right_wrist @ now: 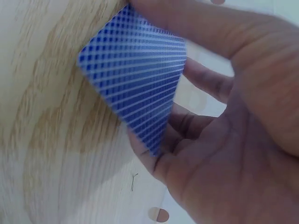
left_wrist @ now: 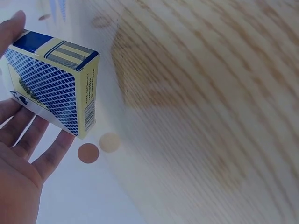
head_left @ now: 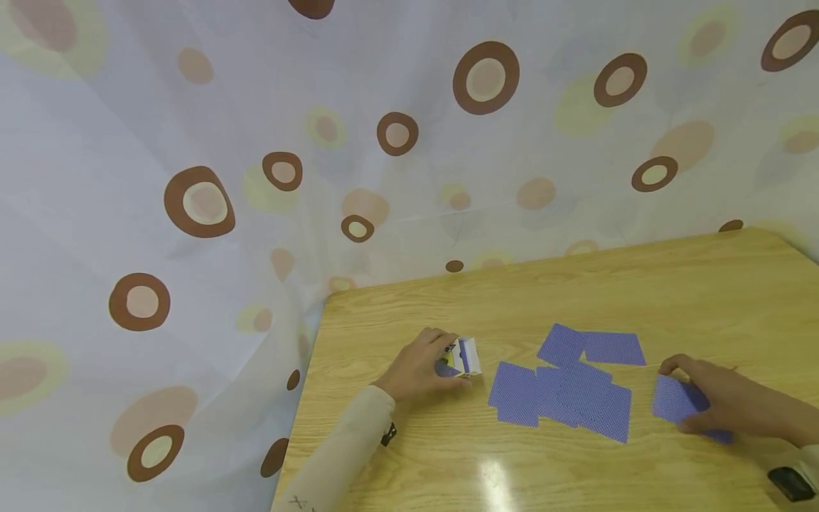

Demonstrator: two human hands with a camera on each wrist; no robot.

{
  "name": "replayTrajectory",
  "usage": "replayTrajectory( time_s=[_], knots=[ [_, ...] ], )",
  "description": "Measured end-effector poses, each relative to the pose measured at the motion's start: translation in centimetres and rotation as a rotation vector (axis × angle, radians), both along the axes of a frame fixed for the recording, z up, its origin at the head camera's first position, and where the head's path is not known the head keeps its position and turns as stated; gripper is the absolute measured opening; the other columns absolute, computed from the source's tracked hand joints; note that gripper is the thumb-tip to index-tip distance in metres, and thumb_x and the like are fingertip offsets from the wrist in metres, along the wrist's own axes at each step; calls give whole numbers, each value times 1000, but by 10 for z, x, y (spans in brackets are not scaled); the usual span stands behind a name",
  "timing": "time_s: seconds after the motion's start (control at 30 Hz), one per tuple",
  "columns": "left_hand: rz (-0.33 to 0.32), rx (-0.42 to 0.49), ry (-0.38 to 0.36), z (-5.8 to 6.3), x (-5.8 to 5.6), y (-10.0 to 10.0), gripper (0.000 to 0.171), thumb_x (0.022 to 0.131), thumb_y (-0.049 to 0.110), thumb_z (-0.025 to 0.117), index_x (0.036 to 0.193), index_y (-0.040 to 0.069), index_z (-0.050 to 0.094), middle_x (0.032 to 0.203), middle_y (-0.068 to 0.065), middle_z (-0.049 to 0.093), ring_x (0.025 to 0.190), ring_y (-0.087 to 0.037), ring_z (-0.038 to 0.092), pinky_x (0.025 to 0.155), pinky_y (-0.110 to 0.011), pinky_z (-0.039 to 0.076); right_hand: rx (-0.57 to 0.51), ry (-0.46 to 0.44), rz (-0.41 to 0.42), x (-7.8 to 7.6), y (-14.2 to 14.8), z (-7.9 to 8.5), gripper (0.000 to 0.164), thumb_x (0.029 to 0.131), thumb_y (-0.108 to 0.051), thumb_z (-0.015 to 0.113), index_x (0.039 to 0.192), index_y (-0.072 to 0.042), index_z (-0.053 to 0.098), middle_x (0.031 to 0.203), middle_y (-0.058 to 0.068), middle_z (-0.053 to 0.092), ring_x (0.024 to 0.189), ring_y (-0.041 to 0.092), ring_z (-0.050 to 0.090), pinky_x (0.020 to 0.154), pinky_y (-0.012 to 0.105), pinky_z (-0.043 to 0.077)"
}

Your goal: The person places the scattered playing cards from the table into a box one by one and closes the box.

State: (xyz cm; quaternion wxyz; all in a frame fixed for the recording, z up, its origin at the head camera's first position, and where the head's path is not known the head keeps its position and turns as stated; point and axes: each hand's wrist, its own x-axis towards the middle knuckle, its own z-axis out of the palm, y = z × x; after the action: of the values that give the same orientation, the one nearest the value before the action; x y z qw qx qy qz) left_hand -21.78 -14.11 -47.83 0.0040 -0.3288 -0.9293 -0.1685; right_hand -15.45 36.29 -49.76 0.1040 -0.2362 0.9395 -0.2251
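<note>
My left hand grips a playing card box between thumb and fingers, over the left part of the table. In the left wrist view the box shows a blue lattice face and a cream side with a barcode. A white flap stands out at its right end in the head view. On the right, my right hand holds blue-backed playing cards by their edges; how many cannot be told. The right wrist view shows a card pinched between thumb and fingers, looking slightly bent.
Several blue-backed cards lie face down, overlapping, on the wooden table between the hands. Two more cards lie just behind them. A white curtain with brown circles hangs along the table's back and left edges.
</note>
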Motion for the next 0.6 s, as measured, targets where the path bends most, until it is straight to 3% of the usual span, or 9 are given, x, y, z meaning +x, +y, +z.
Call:
replayTrajectory(
  time_s=[0.17, 0.27, 0.4, 0.47, 0.6],
  knots=[
    [-2, -5, 10, 0, -1, 2, 86, 86, 59, 78, 150, 10, 51, 138, -3, 54, 120, -14, 53, 95, -26, 51, -15, 6, 4, 5, 3, -2, 91, 66, -37, 97, 133, -12, 42, 104, 17, 51, 85, 23, 46, 66, 30, 43],
    [2, -7, 12, 0, -1, 2, 86, 85, 60, 78, 150, 10, 51, 138, -3, 54, 120, -14, 53, 95, -27, 51, 1, -3, -5, 5, 2, 2, 92, 65, -33, 98, 134, -9, 43, 105, 19, 48, 87, 24, 48, 67, 33, 48],
    [0, -2, 12, 0, 0, 3, 86, 86, 60, 77, 150, 11, 51, 138, -3, 55, 120, -15, 53, 94, -27, 51, 33, -34, -37, 4, 1, 7, 83, 67, -23, 97, 131, 2, 50, 107, 22, 48, 91, 29, 55, 71, 43, 54],
    [-4, 1, 13, 0, 0, 3, 85, 86, 61, 77, 150, 11, 51, 138, -3, 54, 120, -14, 53, 94, -27, 51, 45, -43, -47, 3, 1, 8, 80, 68, -19, 96, 129, 6, 52, 107, 23, 50, 92, 32, 58, 73, 48, 55],
    [-7, 3, 18, 0, 0, 3, 85, 86, 61, 77, 150, 11, 51, 138, -3, 54, 119, -14, 53, 93, -27, 51, 66, 3, -34, 2, 3, 6, 74, 71, -16, 94, 128, 6, 52, 109, 18, 62, 93, 33, 63, 74, 46, 55]
  ],
)
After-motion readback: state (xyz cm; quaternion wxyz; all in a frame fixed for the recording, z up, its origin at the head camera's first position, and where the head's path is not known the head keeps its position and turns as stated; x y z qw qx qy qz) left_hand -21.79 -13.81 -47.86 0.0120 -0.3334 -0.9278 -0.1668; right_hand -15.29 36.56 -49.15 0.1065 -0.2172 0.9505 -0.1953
